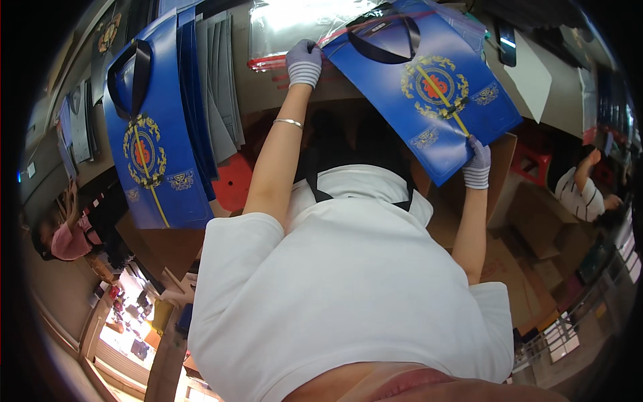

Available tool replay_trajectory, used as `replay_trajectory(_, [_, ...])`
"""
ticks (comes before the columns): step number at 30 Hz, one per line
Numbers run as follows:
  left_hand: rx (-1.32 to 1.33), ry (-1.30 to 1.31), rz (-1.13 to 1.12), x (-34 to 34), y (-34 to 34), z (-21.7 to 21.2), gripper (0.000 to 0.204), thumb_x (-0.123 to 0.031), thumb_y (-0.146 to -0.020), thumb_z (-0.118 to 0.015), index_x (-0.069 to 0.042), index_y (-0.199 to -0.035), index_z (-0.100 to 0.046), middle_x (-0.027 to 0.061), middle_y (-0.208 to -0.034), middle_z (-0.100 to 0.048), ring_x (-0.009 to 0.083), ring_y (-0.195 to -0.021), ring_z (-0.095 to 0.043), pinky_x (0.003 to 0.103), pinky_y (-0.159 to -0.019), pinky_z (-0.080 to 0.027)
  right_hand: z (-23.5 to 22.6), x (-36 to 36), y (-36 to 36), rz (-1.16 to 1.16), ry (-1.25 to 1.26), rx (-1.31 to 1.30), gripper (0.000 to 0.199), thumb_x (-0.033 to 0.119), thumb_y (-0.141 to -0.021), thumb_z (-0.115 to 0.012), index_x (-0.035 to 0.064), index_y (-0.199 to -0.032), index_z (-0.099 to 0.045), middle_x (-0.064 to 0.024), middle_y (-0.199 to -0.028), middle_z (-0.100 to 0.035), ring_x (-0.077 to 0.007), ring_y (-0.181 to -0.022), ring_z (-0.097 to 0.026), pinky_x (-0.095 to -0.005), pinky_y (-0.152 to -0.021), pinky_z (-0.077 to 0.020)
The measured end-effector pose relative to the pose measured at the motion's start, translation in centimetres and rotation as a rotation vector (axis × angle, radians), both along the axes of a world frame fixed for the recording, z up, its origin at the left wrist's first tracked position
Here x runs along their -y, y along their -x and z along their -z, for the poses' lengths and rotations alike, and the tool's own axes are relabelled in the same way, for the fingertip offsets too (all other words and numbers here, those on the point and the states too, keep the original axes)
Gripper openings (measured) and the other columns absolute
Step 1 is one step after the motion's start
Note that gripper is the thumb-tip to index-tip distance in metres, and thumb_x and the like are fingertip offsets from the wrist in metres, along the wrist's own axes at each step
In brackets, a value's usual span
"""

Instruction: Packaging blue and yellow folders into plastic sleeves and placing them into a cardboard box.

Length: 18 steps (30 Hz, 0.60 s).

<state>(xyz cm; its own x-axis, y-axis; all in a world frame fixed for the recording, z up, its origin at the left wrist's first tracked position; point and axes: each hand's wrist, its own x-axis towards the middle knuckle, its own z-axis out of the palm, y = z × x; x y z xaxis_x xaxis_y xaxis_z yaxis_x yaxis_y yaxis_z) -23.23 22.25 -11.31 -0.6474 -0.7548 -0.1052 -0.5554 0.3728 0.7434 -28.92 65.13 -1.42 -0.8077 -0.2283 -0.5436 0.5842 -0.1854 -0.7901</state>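
Observation:
My right hand [477,164], in a purple-grey glove with a striped cuff, grips the lower edge of a blue gift bag [435,100]. The bag lies tilted, with a black ribbon handle at its top and a gold and red emblem on its front. My left hand [303,63], gloved likewise, is closed at the red-striped edge of a clear plastic bag [295,27], beside the gift bag's upper left corner. Its fingertips are partly hidden. A thin red line crosses the gift bag's top; whether plastic covers it there I cannot tell.
Stacked blue gift bags [154,141] and grey ones [218,87] stand at the left. A phone [507,43] and a white sheet [532,77] lie at the right. Red stools [532,161] and cardboard boxes [502,174] are below. Other people [583,187] work at both sides.

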Motion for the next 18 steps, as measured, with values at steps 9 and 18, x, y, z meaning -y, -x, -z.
replay_trajectory(9, [-0.152, 0.091, 0.050, -0.4, 0.4, -1.4, 0.022, -0.021, -0.073, -0.065, -0.001, -0.081, -0.062, 0.0130, -0.075, -0.064, 0.0239, -0.069, -0.062, 0.031, -0.068, -0.049, 0.4, -0.6, -0.3, 0.037, 0.001, 0.000, 0.034, 0.010, -0.079, -0.057, -0.0028, -0.109, -0.050, -0.0108, -0.099, -0.057, -0.0202, -0.088, -0.057, -0.0324, -0.077, -0.0476])
replay_trajectory(18, [0.006, 0.243, 0.144, 0.8, 1.3, -1.6, 0.017, -0.021, -0.076, -0.060, -0.004, -0.079, -0.064, 0.0139, -0.076, -0.063, 0.0318, -0.074, -0.060, 0.038, -0.068, -0.047, 0.1, 0.1, 0.3, 0.054, 0.007, -0.033, 0.031, 0.009, -0.079, -0.058, -0.0028, -0.107, -0.052, -0.0080, -0.096, -0.058, -0.0186, -0.087, -0.056, -0.0305, -0.080, -0.0463])
